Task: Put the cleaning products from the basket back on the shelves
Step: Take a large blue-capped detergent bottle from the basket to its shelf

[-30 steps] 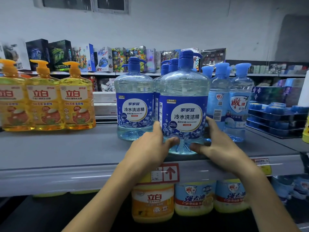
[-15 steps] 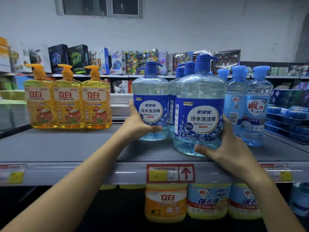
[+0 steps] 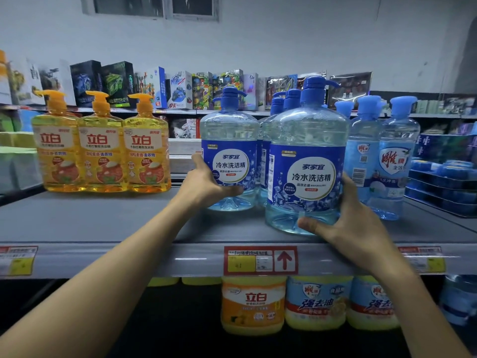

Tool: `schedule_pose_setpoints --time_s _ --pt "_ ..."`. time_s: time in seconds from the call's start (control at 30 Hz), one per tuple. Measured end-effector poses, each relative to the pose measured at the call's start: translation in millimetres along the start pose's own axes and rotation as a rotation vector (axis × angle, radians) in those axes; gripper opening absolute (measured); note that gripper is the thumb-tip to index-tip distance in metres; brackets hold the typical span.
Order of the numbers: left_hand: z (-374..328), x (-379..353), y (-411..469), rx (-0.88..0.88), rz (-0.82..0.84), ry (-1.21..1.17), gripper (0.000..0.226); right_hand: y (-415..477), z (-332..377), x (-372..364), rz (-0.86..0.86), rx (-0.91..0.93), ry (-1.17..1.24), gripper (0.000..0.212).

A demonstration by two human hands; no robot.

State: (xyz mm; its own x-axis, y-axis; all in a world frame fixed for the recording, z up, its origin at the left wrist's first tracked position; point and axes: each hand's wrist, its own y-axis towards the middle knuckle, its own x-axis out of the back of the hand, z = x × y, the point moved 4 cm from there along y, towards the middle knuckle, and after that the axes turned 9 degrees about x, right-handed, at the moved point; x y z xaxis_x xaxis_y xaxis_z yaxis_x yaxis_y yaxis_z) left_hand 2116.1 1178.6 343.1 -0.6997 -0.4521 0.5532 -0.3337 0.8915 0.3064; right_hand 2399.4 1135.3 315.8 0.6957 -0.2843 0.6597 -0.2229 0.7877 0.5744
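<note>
Both hands clamped on big blue pump bottles of dish soap. Right hand [image 3: 353, 228] wrapped around lower right side of front bottle [image 3: 307, 164], thumb under front of base, fingers behind. Front bottle upright at front edge of grey shelf [image 3: 103, 223], just above red price tag [image 3: 260, 260] with arrow. Left hand [image 3: 206, 182] cupped on lower left side of second bottle [image 3: 229, 153], thumb across label, fingers around far side. Second bottle upright, further back and to the left. More blue-capped bottles [image 3: 280, 109] crowded between and behind the two. Pale blue bottles [image 3: 382, 156] just beside front bottle on the right. Three yellow bottles [image 3: 103, 148] in a touching row, well apart on the left. Tubs [image 3: 309, 303] on lower shelf beneath. Toy boxes [image 3: 180, 89] lined up on far shelf.
</note>
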Motion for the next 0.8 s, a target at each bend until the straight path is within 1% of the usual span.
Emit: schedule_pose_setpoints --time_s 0.2,0.33,0.43,0.5,0.53,0.6,0.67,0.73,0.8 --pt "3.6 0.6 3.2 0.077 0.109 -0.090 0.093 2.0 -2.2 0.8 0.002 0.006 0.009 0.104" --pt "3.7 -0.8 0.5 0.093 0.118 -0.059 0.096 1.2 0.5 2.7 0.010 0.004 0.009 0.104" --pt "1.9 1.0 -3.9 0.133 0.141 0.029 0.098 0.5 0.9 3.5 0.013 -0.013 0.029 0.104" --pt "-1.6 7.0 -12.2 0.166 0.154 0.170 0.096 0.6 2.0 3.9 0.015 -0.011 0.044 0.105" --pt "-4.5 11.1 -18.7 0.159 0.136 0.251 0.092 0.1 3.2 4.8 0.020 -0.003 0.053 0.105" --pt "-13.9 17.1 -40.1 0.073 0.047 0.386 0.077 -2.2 7.6 7.7 0.027 0.030 0.066 0.106" --pt "-25.8 13.7 -73.0 -0.079 -0.063 0.451 0.062 -7.4 13.1 11.9 -0.007 0.059 0.057 0.104" --pt "-36.1 0.3 -110.8 -0.260 -0.155 0.429 0.056 -16.3 16.3 15.8 -0.089 0.060 -0.018 0.095" --pt "-44.8 -17.7 -144.9 -0.436 -0.224 0.384 0.050 -31.0 17.1 18.6 -0.150 0.056 -0.143 0.081"
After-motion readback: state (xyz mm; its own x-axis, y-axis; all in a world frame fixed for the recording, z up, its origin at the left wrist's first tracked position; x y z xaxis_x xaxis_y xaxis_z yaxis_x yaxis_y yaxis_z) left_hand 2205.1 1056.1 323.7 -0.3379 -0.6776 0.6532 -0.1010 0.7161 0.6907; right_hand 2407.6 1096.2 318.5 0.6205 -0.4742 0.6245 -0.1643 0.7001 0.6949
